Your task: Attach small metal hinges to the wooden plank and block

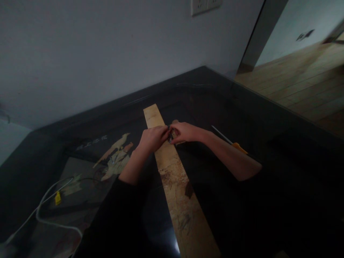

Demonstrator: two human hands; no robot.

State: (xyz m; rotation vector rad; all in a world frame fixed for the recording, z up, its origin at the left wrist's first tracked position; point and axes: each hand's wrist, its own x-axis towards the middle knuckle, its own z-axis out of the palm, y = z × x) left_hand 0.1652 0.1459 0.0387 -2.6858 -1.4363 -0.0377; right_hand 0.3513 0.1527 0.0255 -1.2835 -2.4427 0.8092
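Note:
A long wooden board point(172, 175) with dark stains runs away from me across the black surface. My left hand point(154, 138) rests over its far part, fingers closed at a small dark, partly shiny piece point(170, 137) by the board's right edge. From the other side my right hand point(186, 132) pinches at the same piece, its thumb and fingers curled together. The fingers hide most of this piece, so its kind is unclear. Part of a light tan block point(175, 121) shows just behind my right hand. Right of that hand lies a screwdriver point(239, 146) with a yellow handle.
Flat bird-shaped wooden cut-outs point(118, 143) lie to the left. A pale cable point(39, 211) with a yellow tag point(57, 198) curves at the lower left. Raised dark edging point(129, 95) borders the surface along the wall, below a socket point(205, 5).

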